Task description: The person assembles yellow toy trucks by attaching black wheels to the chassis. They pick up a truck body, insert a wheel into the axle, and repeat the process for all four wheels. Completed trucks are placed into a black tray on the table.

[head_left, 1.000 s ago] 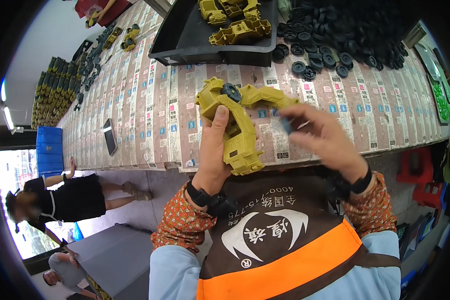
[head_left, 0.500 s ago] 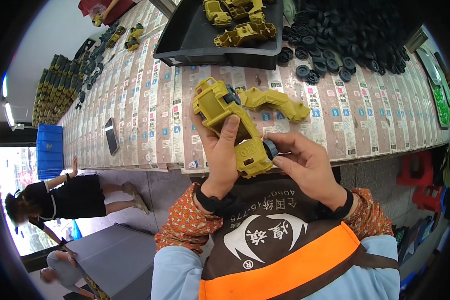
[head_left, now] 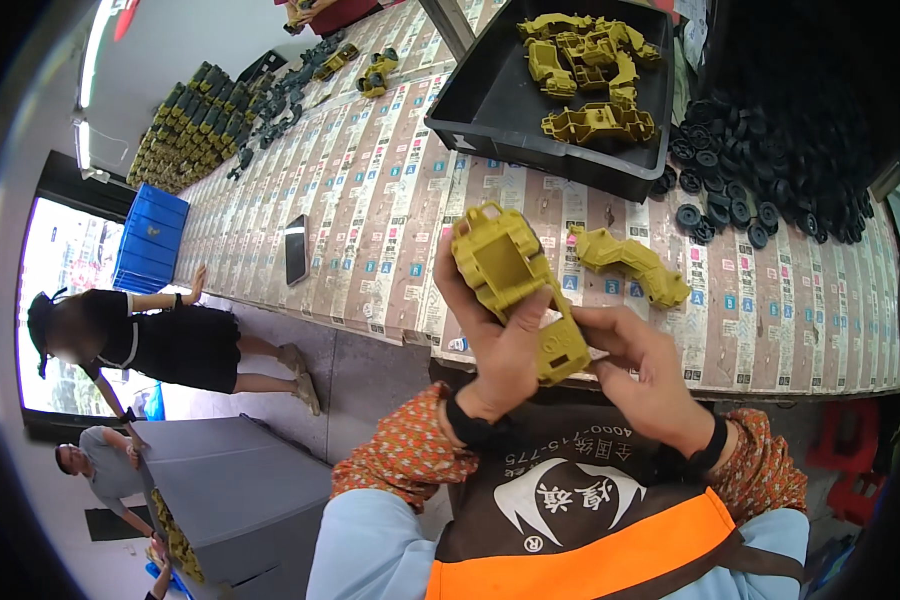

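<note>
A mustard-yellow plastic toy truck body is held up over the near table edge. My left hand is closed round its left side, thumb lying across the middle. At its lower right side, my right hand has thumb and fingers pinched together. The black toy wheel seen there half a second ago is hidden by the fingers and the body. Just beyond my right hand, a second yellow truck part lies on the table, touching neither hand.
A black bin with several yellow bodies stands beyond my hands, beside heaped black wheels. A phone and blue crate are leftward, with stacked toys farther back. Two people are at left; red stools at right.
The view has swung, so the table's things sit farther right and lower. The truck body has turned in my hands, and its wheels no longer show. My right fingers stay at its side.
</note>
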`<state>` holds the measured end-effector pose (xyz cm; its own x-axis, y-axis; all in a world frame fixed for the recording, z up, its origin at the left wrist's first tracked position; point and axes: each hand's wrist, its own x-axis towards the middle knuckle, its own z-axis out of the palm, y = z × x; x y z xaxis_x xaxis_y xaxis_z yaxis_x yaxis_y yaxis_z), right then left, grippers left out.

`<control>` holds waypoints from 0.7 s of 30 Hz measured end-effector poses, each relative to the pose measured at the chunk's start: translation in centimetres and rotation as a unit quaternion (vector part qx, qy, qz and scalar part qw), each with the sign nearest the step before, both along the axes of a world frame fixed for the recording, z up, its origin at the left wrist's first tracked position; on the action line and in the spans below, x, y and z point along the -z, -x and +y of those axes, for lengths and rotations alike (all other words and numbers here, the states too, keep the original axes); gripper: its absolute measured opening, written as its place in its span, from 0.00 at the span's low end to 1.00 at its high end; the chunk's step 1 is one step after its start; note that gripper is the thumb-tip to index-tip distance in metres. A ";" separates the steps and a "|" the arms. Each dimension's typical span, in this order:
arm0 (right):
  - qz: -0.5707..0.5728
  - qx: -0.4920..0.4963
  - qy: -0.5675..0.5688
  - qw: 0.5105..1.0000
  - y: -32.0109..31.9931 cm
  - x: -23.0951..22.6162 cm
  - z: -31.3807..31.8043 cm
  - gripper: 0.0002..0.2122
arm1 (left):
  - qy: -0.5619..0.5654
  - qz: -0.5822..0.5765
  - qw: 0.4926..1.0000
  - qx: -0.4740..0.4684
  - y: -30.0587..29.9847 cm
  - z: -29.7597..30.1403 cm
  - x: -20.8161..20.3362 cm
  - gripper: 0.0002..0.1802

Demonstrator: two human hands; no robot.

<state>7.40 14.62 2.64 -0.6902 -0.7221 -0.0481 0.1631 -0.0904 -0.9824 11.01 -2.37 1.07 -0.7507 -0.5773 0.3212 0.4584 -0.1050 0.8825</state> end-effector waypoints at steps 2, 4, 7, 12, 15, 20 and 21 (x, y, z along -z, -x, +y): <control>0.043 0.004 -0.015 0.999 1.9 0.3 0.0 0.20 | -0.001 -0.070 0.997 0.012 0.6 -2.8 -1.2 0.43; 0.100 0.045 -0.031 0.993 3.2 -0.2 0.8 0.19 | -0.021 -0.100 0.995 -0.023 3.0 -7.2 -1.4 0.32; 0.066 0.129 -0.036 0.989 3.9 -0.8 3.8 0.15 | -0.092 -0.170 0.981 -0.027 4.7 -17.3 -0.3 0.26; 0.018 0.217 -0.105 0.970 3.9 0.6 9.4 0.11 | -0.196 -0.319 0.927 -0.011 8.1 -34.4 6.9 0.16; 0.016 0.246 -0.117 0.962 3.2 1.0 10.4 0.10 | 0.010 -0.294 0.955 0.031 11.7 -40.9 8.2 0.16; 0.033 0.258 -0.108 0.960 1.6 -0.6 11.1 0.11 | 0.330 -0.181 0.921 -0.104 19.8 -43.4 4.7 0.30; 0.041 0.247 -0.108 0.962 1.4 -0.7 11.2 0.11 | 0.390 -0.202 0.884 -0.161 20.1 -44.2 4.2 0.32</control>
